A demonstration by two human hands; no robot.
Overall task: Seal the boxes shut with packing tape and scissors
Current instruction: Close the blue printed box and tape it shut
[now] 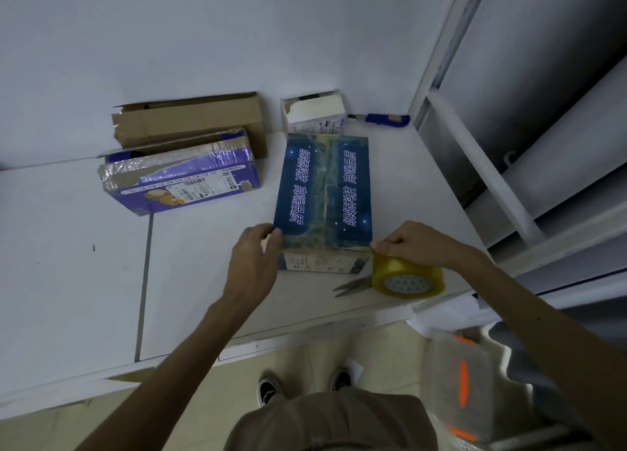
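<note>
A blue box (324, 193) lies flat on the white table (203, 264), its centre seam taped. The left hand (252, 257) curls round its near-left corner, and the right hand (417, 243) grips a yellowish tape roll (407, 277) at the near-right corner. The clear strip (barely visible along the near edge) could wrinkle or stick crooked if tension slackens; the scissors (349, 286) lie half hidden behind the roll.

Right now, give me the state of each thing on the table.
Blue box: flaps closed, taped along the seam.
Tape roll: held by right hand.
Left hand: grips blue box's corner.
Scissors: lying, blades parted.
Purple box: torn, partly open.
Brown box: open.
White box: open, torn.
</note>
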